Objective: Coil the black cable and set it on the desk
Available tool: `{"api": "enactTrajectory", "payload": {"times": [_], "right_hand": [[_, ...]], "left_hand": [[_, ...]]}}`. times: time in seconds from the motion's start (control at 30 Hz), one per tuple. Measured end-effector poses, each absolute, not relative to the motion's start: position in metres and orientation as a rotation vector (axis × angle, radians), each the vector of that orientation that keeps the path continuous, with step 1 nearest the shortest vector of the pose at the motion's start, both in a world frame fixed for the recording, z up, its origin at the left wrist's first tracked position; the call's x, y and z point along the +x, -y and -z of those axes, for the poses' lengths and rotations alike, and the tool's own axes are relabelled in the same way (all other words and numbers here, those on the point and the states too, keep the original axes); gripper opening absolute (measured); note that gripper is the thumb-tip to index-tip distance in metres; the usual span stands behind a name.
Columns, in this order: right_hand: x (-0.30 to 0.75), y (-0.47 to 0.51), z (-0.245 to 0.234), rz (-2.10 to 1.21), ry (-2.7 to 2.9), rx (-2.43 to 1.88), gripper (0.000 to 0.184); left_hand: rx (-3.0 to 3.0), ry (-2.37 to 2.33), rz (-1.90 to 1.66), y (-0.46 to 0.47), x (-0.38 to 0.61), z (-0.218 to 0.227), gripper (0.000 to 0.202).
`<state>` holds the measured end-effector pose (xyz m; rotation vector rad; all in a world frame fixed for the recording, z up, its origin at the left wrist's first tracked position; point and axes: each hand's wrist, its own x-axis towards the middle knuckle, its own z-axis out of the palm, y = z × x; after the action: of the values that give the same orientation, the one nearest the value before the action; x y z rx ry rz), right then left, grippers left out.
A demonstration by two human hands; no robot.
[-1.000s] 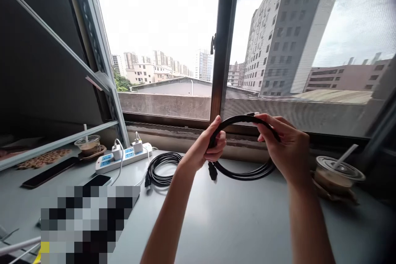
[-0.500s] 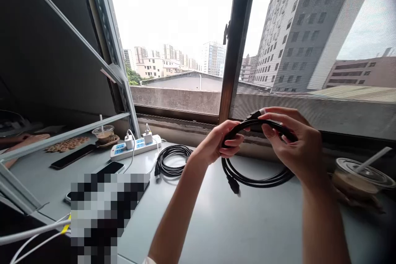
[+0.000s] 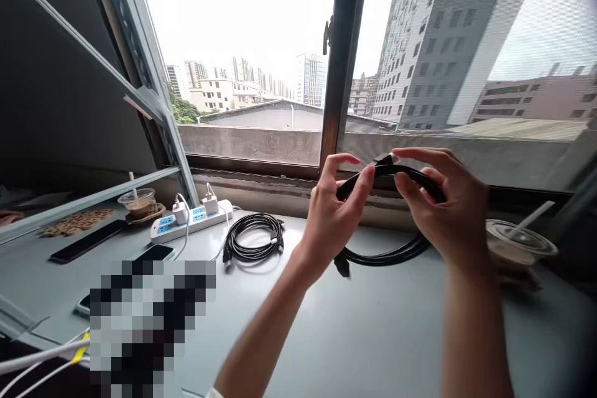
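Both my hands hold a coiled black cable (image 3: 387,255) up above the grey table (image 3: 364,336), in front of the window. My left hand (image 3: 333,214) grips the coil's left side with fingers closed round it; one plug end hangs below that hand. My right hand (image 3: 443,205) pinches the top of the coil near its other plug end. The coil's lower loop hangs just over the table top.
A second coiled black cable (image 3: 254,242) lies on the table to the left. Behind it sits a white power strip (image 3: 191,221) with chargers plugged in. Phones (image 3: 88,239), an iced drink (image 3: 135,204) at left and another cup (image 3: 517,242) at right stand nearby.
My left hand has shifted its grip along the coil toward my right hand, and the coil has turned more edge-on. The camera view swung slightly.
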<state>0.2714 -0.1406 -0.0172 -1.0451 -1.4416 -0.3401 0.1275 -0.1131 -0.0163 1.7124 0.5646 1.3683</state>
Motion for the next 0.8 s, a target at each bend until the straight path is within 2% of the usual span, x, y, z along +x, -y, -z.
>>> {"api": "enactTrajectory", "payload": {"times": [0.2,0.47,0.7,0.8], "right_hand": [[0.268,0.14,0.015,0.378,1.472,-1.035,0.028],[0.265,0.135,0.018,0.364,1.383,-1.134,0.018],[0.257,0.135,0.017,-0.287,1.388,-1.015,0.025],[0.26,0.137,0.016,-0.432,1.419,-0.978,0.032]], "left_hand": [[1.817,-0.435,-1.489,0.1,0.127,0.019,0.023],[1.889,-0.51,-1.464,0.085,0.117,0.018,0.033],[1.766,-0.571,-1.324,0.075,0.107,0.015,0.041],[1.662,-0.566,-1.221,0.074,0.107,0.013,0.034]]}}
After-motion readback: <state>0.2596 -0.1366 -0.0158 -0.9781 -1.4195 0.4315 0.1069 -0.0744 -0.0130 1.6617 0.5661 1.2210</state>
